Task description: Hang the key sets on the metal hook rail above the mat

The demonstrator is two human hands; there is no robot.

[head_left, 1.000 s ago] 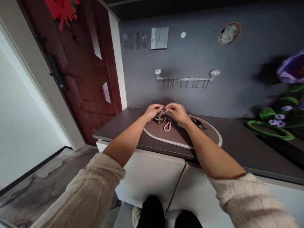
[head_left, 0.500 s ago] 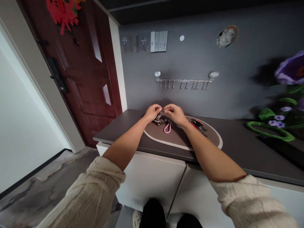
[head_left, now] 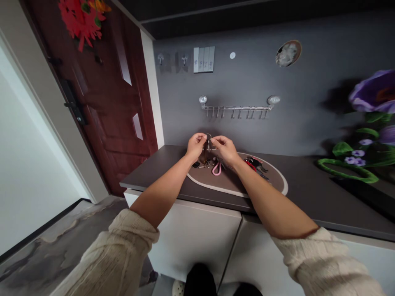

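Note:
My left hand (head_left: pixel 196 144) and my right hand (head_left: pixel 224 146) meet over the left end of an oval brown mat (head_left: pixel 243 183) on a dark countertop (head_left: pixel 154 168). Both pinch a small metal key ring (head_left: pixel 209 141) held up between them, with keys dangling from it. Under the hands lie a pink loop strap (head_left: pixel 216 168) and more keys (head_left: pixel 203 164). Another key bunch with a red tag (head_left: pixel 254 163) lies on the mat to the right of my right wrist.
A chrome hook rail (head_left: pixel 236 107) hangs on the grey wall above the mat. A dark red door (head_left: pixel 101 94) stands to the left. Artificial purple flowers with green leaves (head_left: pixel 364 152) sit at the right. White cabinet fronts (head_left: pixel 191 234) lie below the counter.
Both hands have lifted the key ring a little higher off the mat, so it now hangs between the fingertips. The view has tilted slightly.

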